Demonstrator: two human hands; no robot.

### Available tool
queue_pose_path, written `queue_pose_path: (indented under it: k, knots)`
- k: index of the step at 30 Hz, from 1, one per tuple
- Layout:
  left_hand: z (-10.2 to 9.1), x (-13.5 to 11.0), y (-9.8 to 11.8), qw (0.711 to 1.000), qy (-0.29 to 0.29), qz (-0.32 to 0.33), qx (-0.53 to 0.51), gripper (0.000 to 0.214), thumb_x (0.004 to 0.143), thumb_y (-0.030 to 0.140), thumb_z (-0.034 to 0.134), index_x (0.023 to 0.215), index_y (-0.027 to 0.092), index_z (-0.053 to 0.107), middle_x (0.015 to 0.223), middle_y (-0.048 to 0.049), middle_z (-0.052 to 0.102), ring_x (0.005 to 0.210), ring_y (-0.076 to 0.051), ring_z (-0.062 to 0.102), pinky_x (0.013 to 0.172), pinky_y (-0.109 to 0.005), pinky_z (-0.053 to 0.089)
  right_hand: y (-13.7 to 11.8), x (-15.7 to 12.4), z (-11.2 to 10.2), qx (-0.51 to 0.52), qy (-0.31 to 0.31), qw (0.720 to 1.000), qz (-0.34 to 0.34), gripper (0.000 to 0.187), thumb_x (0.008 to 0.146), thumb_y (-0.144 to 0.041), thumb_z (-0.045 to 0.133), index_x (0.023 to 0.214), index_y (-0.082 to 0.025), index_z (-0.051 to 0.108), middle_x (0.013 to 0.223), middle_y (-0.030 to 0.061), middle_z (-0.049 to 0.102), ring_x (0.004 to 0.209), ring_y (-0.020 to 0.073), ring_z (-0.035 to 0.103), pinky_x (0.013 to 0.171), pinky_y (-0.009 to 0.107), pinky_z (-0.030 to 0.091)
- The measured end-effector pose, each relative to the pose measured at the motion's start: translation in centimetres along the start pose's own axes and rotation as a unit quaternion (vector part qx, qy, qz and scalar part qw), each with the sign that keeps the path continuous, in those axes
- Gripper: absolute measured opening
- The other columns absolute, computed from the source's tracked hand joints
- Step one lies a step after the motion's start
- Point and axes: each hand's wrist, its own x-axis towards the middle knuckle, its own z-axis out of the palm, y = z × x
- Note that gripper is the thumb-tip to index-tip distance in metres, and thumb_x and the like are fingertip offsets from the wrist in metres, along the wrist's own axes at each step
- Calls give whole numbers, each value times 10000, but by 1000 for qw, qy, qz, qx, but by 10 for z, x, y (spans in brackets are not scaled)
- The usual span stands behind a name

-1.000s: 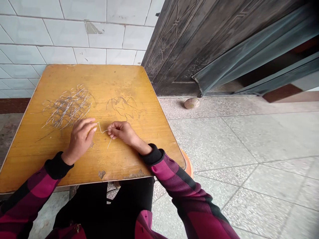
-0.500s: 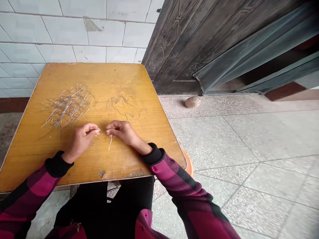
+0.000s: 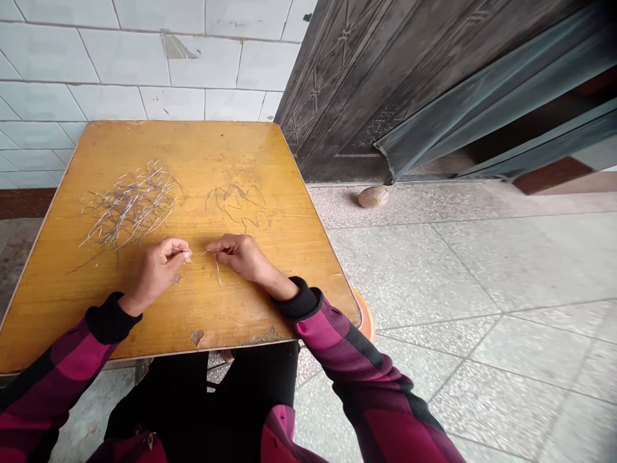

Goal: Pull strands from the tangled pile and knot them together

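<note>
My left hand (image 3: 159, 270) and my right hand (image 3: 238, 255) rest over the near half of a yellow wooden tabletop (image 3: 216, 154), fingertips pinched and facing each other. Both pinch a thin pale wire (image 3: 208, 253) that spans the small gap, with its end hanging down past my right fingers. Just beyond my left hand lies a tangled heap of silvery wires (image 3: 130, 206). A smaller group of bent wires (image 3: 237, 206) lies beyond my right hand.
A white tiled wall (image 3: 110, 64) stands behind the table, and a dark embossed metal door (image 3: 385, 83) stands to the right. A small round object (image 3: 373, 197) sits on the speckled stone floor (image 3: 482, 308). An orange stool rim (image 3: 367, 315) shows under the table's right corner.
My hands have come closer together than a second ago, and the wire's zigzag span has shortened to a small gap. In the last half second, my right hand has shifted slightly right.
</note>
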Motion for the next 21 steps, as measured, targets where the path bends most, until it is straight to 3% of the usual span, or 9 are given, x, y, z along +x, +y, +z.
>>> queue_pose_path:
  k: [6, 10, 16, 21]
  knots:
    - [2, 1, 2, 999, -53, 3, 12, 115, 753, 250, 631, 836, 176, 603, 696, 1, 671, 667, -141, 640, 657, -270, 520, -7, -1, -5, -88, -2, 994, -62, 298, 783, -56, 512, 944, -167, 737, 798, 29, 665, 706, 115, 574, 695, 252, 448]
    - [3, 1, 3, 998, -59, -11, -3, 118, 799, 271, 586, 850, 165, 592, 719, -19, 684, 645, -143, 650, 623, -274, 529, -8, 0, -6, -130, -19, 990, -56, 263, 784, -55, 536, 945, -153, 721, 816, 31, 651, 709, 110, 569, 680, 242, 427]
    - [7, -1, -1, 998, -53, 6, -23, 166, 887, 304, 505, 962, 160, 539, 885, -73, 712, 694, -152, 682, 676, -313, 563, -12, -3, -4, -110, -16, 992, -64, 170, 847, -249, 627, 982, -172, 694, 835, 29, 645, 692, 111, 550, 653, 245, 410]
    - [15, -2, -4, 999, -24, -8, -26, 202, 862, 314, 546, 1003, 173, 521, 916, -66, 691, 760, -169, 696, 683, -309, 580, -17, -4, 9, -134, 20, 988, -68, 189, 825, -351, 670, 841, -162, 665, 788, 30, 630, 695, 118, 533, 646, 248, 384]
